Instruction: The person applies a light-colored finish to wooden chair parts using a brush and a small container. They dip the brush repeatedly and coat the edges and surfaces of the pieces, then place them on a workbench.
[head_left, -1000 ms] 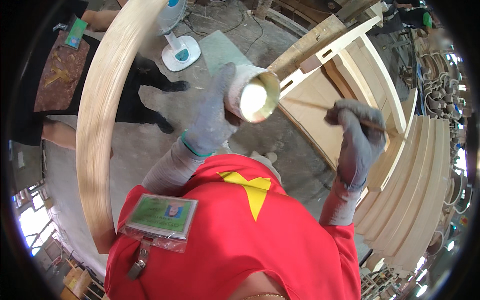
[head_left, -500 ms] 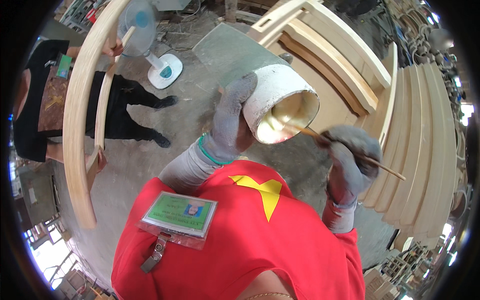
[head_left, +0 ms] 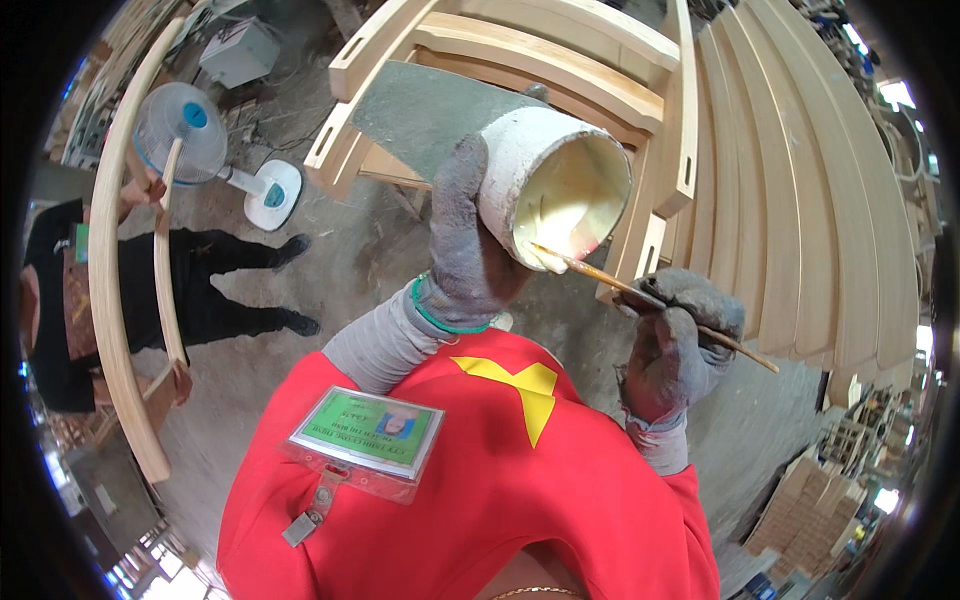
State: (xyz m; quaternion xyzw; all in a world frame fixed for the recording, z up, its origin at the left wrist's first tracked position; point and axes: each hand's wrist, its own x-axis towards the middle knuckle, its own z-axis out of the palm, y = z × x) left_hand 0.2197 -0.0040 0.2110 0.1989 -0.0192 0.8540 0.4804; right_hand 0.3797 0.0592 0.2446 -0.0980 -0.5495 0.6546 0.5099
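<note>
My left hand (head_left: 465, 230), in a grey glove, is closed around a white pot (head_left: 503, 165) with a rough, stained outside. The pot is tilted, its mouth turned toward my right hand. Inside lies a cream-coloured, glue-like substance (head_left: 582, 185), some of it gathered at the lower rim. My right hand (head_left: 685, 340), gloved too, pinches a thin wooden stick (head_left: 592, 272). The stick's tip is at the pot's lower lip, against the cream substance; its other end sticks out past my fingers to the right.
Pale wooden frames with slots (head_left: 560, 50) stand ahead, beside a grey-green board (head_left: 415, 105). Curved wooden panels (head_left: 775, 170) are stacked at the right. At left, another person (head_left: 150, 290) holds a curved wooden frame (head_left: 112, 260) near a standing fan (head_left: 185, 125).
The stick's tip has moved from inside the pot to its lower lip, and my right hand has shifted slightly left. My view has turned; the other person appears lower and farther left.
</note>
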